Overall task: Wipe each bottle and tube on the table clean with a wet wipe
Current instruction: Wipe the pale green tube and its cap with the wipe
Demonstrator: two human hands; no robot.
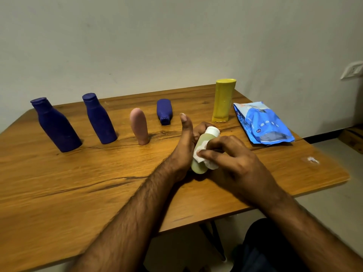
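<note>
My left hand (185, 146) grips a pale green bottle (200, 166) with a white cap, tilted above the wooden table (78, 193), thumb sticking up. My right hand (231, 163) pinches a white wet wipe (200, 154) and presses it against the bottle's side. Along the back stand two dark blue bottles (57, 126) (99, 119), a pink tube (139, 126) and a yellow tube (224, 101). A small dark blue bottle (164, 111) lies flat, cap toward me.
A blue pack of wet wipes (263, 123) lies at the right of the table. A small crumpled bit of clear wrapper (312, 160) sits near the right edge. A wall stands right behind the table, with a switch plate (352, 70) on the right.
</note>
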